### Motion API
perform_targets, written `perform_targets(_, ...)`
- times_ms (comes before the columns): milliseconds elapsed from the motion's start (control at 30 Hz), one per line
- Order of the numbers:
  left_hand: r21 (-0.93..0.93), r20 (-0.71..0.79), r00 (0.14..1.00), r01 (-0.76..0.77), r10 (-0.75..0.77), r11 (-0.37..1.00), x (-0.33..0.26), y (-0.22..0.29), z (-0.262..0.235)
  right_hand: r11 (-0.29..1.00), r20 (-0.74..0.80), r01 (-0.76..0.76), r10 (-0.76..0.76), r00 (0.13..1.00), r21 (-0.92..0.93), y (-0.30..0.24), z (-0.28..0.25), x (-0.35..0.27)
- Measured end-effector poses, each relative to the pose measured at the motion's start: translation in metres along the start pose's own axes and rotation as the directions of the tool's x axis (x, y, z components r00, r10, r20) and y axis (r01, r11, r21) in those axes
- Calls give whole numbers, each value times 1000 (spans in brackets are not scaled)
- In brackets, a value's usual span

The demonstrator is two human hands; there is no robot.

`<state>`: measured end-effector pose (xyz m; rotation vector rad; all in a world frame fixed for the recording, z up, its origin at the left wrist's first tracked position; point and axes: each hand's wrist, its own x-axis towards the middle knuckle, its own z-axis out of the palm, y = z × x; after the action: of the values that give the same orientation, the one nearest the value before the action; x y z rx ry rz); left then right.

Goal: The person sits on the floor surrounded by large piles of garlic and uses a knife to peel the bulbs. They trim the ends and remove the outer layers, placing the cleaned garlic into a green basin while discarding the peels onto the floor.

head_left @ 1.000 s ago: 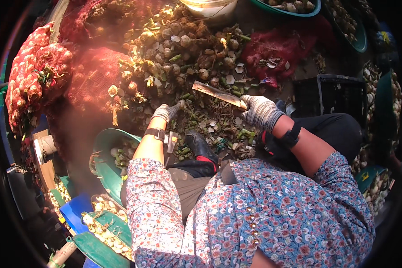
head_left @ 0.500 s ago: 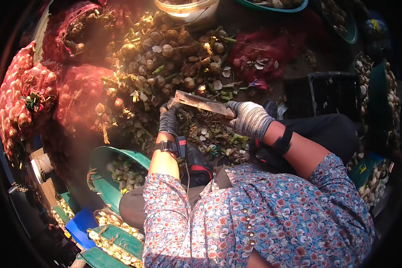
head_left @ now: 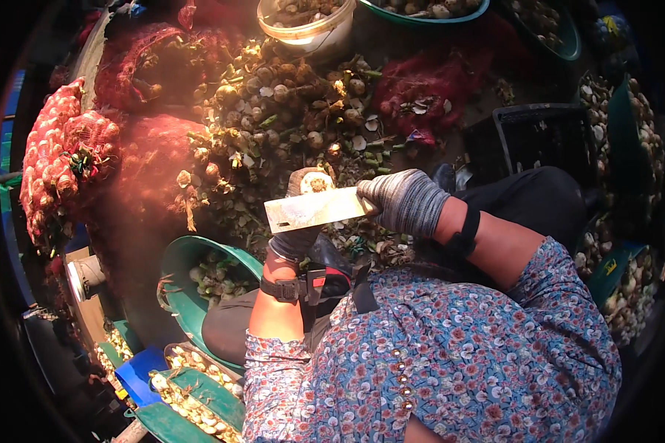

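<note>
My right hand (head_left: 406,199), in a grey knitted glove, is closed on the near end of a cleaver (head_left: 319,210). The broad, bright blade reaches left across my left hand (head_left: 294,241), covering part of it. That hand is gloved too and closed around a garlic bulb (head_left: 316,181), whose pale round face shows just above the blade's upper edge. Beyond both hands a large heap of garlic bulbs (head_left: 273,96) lies with dry skins and cut green stalks.
Red mesh sacks (head_left: 59,159) stand at the left. A green basin (head_left: 181,258) with garlic is beside my left knee. Behind the heap are a white bucket (head_left: 314,29) and a teal basin (head_left: 428,16). A black crate (head_left: 543,111) sits at the right.
Both hands have come nearer to me. The cleaver has turned so that its broad face shows brightly, and a garlic bulb is now visible in my left hand.
</note>
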<state>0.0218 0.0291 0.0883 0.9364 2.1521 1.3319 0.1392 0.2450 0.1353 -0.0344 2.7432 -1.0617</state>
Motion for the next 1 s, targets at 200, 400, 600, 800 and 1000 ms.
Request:
perform_targets(200, -322, -68, 996, 28, -52, 946, -15, -4, 14, 1000, 30, 26, -25, 999, -17, -10, 0, -15)
perform_targets(400, 11, -70, 991, -113, 113, 994, -22, 15, 13, 1000, 51, 11, -11, 999, 5, -7, 16, -20)
perform_targets(600, 79, -95, 992, -71, 79, 994, -31, 44, 12, 998, -29, -46, 45, 999, -39, 21, 36, -7)
perform_targets(800, -62, -156, 980, 119, -128, 991, -41, 83, -3, 898, -159, -386, 421, 893, 209, 70, 24, 14)
perform_targets(1000, 217, -95, 991, -73, 96, 973, -33, 68, 15, 204, 89, -111, 114, 990, 973, -22, 29, 4)
